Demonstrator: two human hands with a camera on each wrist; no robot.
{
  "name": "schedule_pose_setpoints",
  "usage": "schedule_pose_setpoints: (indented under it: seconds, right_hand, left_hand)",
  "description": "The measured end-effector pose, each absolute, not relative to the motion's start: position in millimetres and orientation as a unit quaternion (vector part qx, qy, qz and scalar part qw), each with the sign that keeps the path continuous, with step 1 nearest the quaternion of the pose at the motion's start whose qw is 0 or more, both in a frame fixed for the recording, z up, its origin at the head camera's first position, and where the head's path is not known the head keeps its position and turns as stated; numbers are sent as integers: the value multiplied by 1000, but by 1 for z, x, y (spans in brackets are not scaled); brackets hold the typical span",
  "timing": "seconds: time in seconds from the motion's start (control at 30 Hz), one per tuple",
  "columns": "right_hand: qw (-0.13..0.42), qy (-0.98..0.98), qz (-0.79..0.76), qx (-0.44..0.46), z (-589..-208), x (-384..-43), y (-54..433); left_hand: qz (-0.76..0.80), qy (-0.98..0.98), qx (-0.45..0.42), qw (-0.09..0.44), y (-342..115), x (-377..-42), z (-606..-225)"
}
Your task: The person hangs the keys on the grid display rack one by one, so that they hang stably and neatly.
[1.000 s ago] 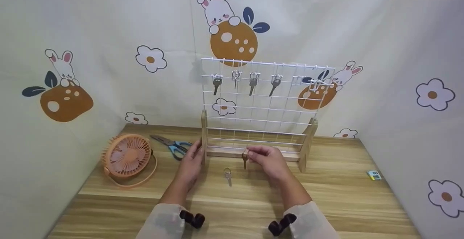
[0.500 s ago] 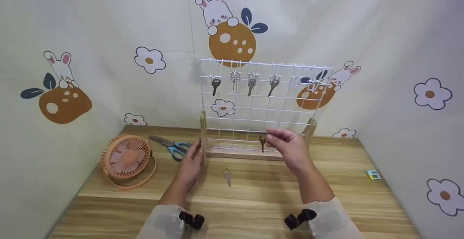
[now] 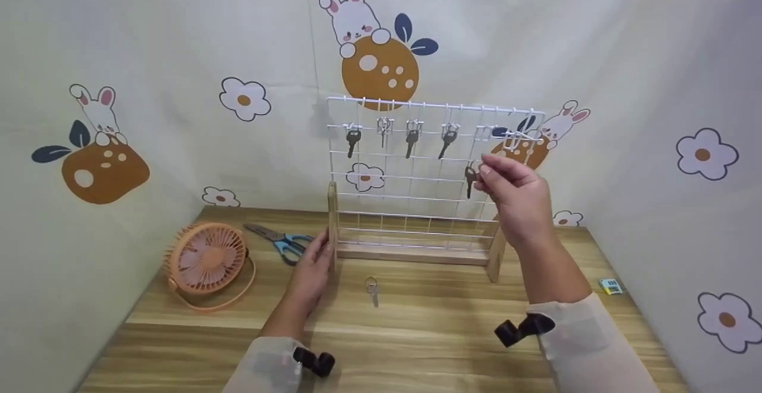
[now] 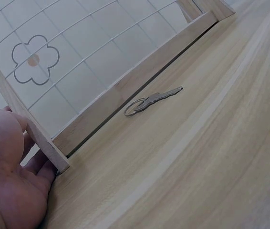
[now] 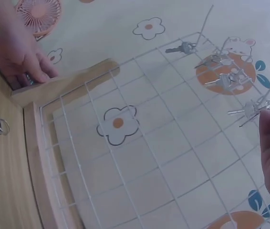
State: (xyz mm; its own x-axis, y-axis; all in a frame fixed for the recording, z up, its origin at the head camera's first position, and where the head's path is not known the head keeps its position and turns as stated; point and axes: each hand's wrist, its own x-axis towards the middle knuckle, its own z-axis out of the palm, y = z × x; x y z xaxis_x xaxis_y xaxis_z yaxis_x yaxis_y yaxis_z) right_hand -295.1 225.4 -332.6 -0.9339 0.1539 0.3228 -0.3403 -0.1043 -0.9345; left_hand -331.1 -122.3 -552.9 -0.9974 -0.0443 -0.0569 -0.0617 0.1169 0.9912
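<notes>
My left hand (image 3: 311, 271) holds the left wooden leg (image 4: 42, 138) of a white wire grid rack (image 3: 411, 255). A key (image 3: 470, 181) on a ring hangs from the pinched thumb and fingers of my right hand (image 3: 527, 205), in front of the grid's right part. Just above that hand is a bare white hook (image 3: 518, 140) at the grid's upper right. Several keys (image 3: 448, 143) hang in a row from hooks further left. On the table before the rack lies another key (image 4: 159, 97) with a ring. In the right wrist view the right fingers (image 5: 267, 131) partly hide the held key.
An orange fan (image 3: 214, 256) stands at the table's left. Blue-handled scissors (image 3: 266, 232) lie between it and the left hand. Near the right edge sits a small light-blue and yellow item (image 3: 610, 286). Patterned cloth (image 3: 178, 36) rises behind the rack.
My right hand has risen and moved right with the key, from low by the rack's base to near the upper right hooks. The left hand stays on the leg.
</notes>
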Motion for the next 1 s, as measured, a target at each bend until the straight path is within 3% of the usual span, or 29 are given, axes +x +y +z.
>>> schedule_pose_setpoints:
  seconds: [0.27,1.0]
  right_hand:
    - [197,-557,806,47,-308,-300,220]
    - [217,-466,858,4,-299,-314,204]
  left_hand:
    - [660,750,-35,5,-123,-332,-553]
    - [664,746,-41,12,-122,-329,-550]
